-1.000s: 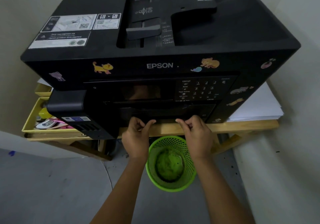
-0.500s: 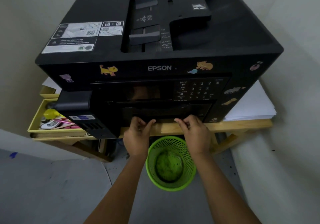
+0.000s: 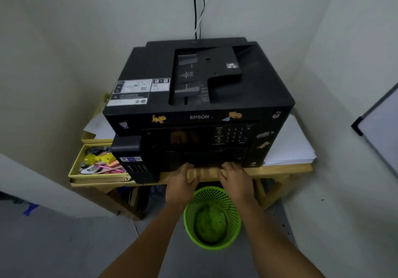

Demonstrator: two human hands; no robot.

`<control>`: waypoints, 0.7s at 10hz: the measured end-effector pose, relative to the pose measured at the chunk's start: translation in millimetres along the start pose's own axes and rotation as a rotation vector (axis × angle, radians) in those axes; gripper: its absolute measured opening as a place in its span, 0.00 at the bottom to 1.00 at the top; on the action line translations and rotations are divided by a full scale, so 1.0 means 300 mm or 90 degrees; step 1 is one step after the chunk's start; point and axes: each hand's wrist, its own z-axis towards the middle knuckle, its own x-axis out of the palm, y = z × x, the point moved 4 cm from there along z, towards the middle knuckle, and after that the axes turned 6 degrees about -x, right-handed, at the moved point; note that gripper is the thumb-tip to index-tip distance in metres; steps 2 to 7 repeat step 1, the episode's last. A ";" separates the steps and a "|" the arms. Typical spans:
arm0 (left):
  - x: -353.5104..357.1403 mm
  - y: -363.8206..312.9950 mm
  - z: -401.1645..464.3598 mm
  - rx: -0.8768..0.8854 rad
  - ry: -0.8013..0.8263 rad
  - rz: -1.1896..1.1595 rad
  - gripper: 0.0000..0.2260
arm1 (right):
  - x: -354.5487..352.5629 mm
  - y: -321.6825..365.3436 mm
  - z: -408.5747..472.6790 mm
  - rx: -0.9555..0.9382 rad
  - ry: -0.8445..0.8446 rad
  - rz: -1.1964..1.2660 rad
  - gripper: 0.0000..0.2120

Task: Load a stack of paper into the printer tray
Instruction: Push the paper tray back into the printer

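Note:
A black Epson printer (image 3: pixel 247 88) with animal stickers stands on a wooden table (image 3: pixel 282 168). Its paper tray (image 3: pixel 206 159) is the dark drawer at the bottom front, and it looks closed. My left hand (image 3: pixel 182 184) and my right hand (image 3: pixel 235 181) are side by side at the tray's lower front edge, with the fingers curled on its lip and their tips hidden in the dark slot. A stack of white paper (image 3: pixel 288 146) lies on the table just right of the printer.
A green mesh bin (image 3: pixel 212 217) stands on the floor under my hands. A yellow box (image 3: pixel 74 171) of small items sits left of the printer. Walls close in on three sides, a whiteboard (image 3: pixel 381 131) leans at the right, and cables (image 3: pixel 197 8) hang behind.
My head has pulled back, so the printer looks smaller and the wall and cables show. Both hands stay at the tray's front edge, fingers now tucked further under.

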 end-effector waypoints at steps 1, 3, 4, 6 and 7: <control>-0.042 -0.037 -0.048 0.061 0.034 0.092 0.26 | -0.063 0.034 -0.040 -0.040 0.050 -0.012 0.16; -0.042 -0.037 -0.048 0.061 0.034 0.092 0.26 | -0.063 0.034 -0.040 -0.040 0.050 -0.012 0.16; -0.042 -0.037 -0.048 0.061 0.034 0.092 0.26 | -0.063 0.034 -0.040 -0.040 0.050 -0.012 0.16; -0.042 -0.037 -0.048 0.061 0.034 0.092 0.26 | -0.063 0.034 -0.040 -0.040 0.050 -0.012 0.16; -0.042 -0.037 -0.048 0.061 0.034 0.092 0.26 | -0.063 0.034 -0.040 -0.040 0.050 -0.012 0.16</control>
